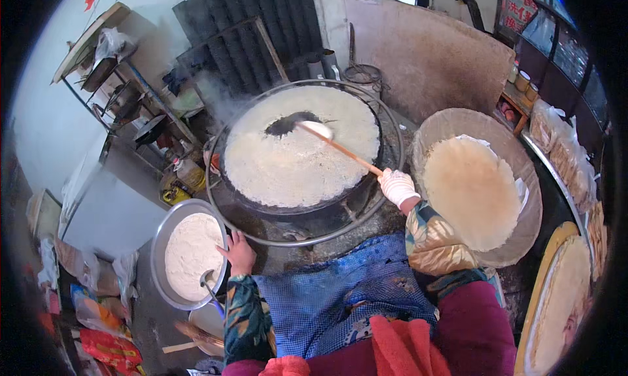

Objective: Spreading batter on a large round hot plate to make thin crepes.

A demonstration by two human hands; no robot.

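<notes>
My right hand, in a white knit glove, grips the wooden handle of a spreader. Its far end lies on pale batter covering a large round griddle, beside a pool of white batter and a dark bare patch. My bare left hand rests at the rim of a metal basin of thick batter; whether it grips the rim is unclear. A ladle with a blue handle leans in that basin. Steam rises beyond the griddle's far left.
A metal ring surrounds the griddle. At right, a wide lined basket holds round flatbreads. Oil bottles and a rack of pans stand left. A bowl with a brush sits below the basin.
</notes>
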